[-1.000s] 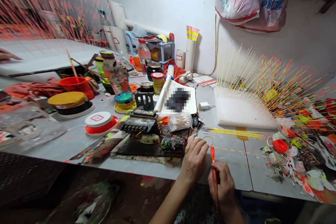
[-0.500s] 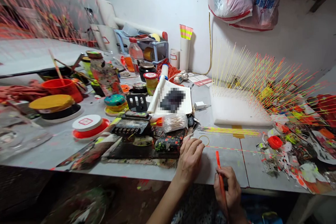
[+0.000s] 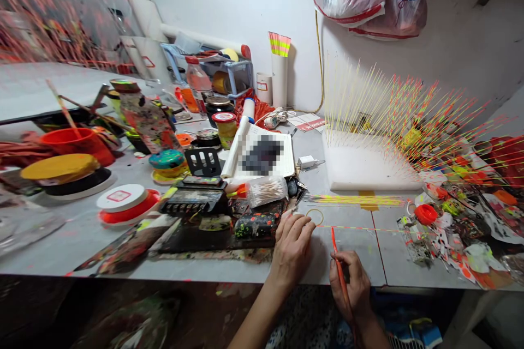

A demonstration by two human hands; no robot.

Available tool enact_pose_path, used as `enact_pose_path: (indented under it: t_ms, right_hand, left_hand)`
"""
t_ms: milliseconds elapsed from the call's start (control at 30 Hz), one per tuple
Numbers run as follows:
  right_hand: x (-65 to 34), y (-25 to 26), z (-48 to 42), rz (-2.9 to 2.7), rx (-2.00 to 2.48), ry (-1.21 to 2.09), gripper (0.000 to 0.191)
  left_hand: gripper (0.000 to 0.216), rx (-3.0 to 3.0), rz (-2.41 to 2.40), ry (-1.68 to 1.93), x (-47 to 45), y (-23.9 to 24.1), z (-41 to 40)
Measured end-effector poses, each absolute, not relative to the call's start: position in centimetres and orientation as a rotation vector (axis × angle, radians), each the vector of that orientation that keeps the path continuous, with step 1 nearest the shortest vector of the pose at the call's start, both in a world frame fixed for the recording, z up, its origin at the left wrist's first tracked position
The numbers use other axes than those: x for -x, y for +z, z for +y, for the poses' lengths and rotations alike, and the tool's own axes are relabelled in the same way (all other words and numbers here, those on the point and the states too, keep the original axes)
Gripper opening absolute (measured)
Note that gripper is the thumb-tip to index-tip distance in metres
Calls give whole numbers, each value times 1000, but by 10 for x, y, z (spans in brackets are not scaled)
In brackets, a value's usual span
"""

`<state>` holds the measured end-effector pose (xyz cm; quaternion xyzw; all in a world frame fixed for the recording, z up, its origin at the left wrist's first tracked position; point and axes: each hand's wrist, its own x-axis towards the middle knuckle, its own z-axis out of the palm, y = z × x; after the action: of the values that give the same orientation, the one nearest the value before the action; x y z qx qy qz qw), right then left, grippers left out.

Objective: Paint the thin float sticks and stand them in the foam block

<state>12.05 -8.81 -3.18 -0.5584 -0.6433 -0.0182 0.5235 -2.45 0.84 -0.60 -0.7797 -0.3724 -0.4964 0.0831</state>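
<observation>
My left hand [image 3: 292,242] rests low over the table with its fingers closed together at the left end of a thin stick [image 3: 364,228] striped orange and yellow. The stick runs rightward, close above the tabletop. A slim orange-red paintbrush [image 3: 342,278] is held pen-like in my right hand [image 3: 354,283], its tip up at the stick near my left fingers. Whether bristles and stick actually touch is too small to tell. Just beyond my left fingertips lies a yellowish ring [image 3: 315,217]. Behind it, a bundle of thin yellow sticks [image 3: 344,200] lies flat by a strip of brown tape [image 3: 368,200].
A white foam block [image 3: 368,166] bristles with upright coloured sticks at the back right. Paint-stained scraps [image 3: 446,240] pile up at the right. Left of my hands are a paint-spotted black roller [image 3: 256,225], a bag of cotton swabs [image 3: 268,191] and several paint jars.
My right hand has raised the brush slightly, bringing its tip from below the striped stick up to it. My left hand keeps its place at the stick's end. The view has shifted a little.
</observation>
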Motion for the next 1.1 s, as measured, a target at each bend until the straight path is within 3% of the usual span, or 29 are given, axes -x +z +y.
enact_pose_path:
  t_ms: [867,1100]
  right_hand:
    - [-122,-19,-90,-1493,1361,-86,11]
    - [-123,-30,-97,-1479,1380,45,12]
  left_hand:
    - [19,2289,-1081,-1493,23,3,7]
    - [23,2306,-1084,-1493,24,0,9]
